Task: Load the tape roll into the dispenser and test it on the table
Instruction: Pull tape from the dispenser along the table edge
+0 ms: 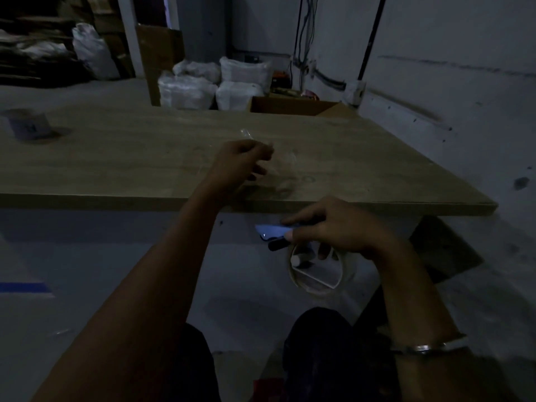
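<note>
My right hand (339,227) grips a blue tape dispenser (272,231) just below the front edge of the wooden table (116,158). A clear tape roll (320,269) sits in the dispenser and hangs under my fingers. My left hand (242,162) is raised over the table and pinches a crumpled strip of clear tape (278,161), which trails down toward the tabletop. The scene is dim, so the dispenser's far parts are hidden behind my right hand.
A small container (27,124) stands at the table's far left. Beyond the table are white sacks (214,82), an open cardboard box (293,105) and a leaning cardboard sheet (158,56). A wall with cables runs along the right. My knees are below.
</note>
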`<state>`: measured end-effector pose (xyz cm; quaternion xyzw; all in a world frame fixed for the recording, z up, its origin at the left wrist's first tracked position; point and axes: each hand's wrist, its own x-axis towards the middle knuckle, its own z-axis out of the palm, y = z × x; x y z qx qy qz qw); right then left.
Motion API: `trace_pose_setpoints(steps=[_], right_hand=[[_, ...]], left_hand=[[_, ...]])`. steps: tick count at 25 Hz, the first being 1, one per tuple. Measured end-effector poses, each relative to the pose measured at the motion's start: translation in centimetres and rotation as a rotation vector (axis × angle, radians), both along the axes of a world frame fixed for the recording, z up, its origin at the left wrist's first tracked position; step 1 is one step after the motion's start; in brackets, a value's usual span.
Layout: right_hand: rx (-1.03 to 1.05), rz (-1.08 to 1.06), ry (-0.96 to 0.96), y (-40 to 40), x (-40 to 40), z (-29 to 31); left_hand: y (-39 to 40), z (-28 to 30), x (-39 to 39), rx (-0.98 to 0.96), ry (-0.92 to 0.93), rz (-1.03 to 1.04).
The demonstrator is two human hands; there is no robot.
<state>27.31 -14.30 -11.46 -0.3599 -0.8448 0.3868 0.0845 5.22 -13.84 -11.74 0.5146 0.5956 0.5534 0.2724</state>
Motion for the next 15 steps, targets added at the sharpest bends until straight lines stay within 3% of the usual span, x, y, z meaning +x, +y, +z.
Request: trace_pose_setpoints(steps=[3, 7, 15], right_hand=[[-0.135, -0.062, 0.276, 0.8, -0.7, 2.0], [-0.372, -0.277, 0.612, 4.7, -3.5, 2.1], [-0.33, -0.581, 0.684, 11.3, -10.1, 1.5]], left_hand=[[0.1, 0.0, -1.9, 0.01, -0.189, 0.136], [0.9, -0.7, -2.4, -0.081, -0.359, 0.129], [2.5, 0.0, -1.8, -0.067, -0.327, 0.142]])
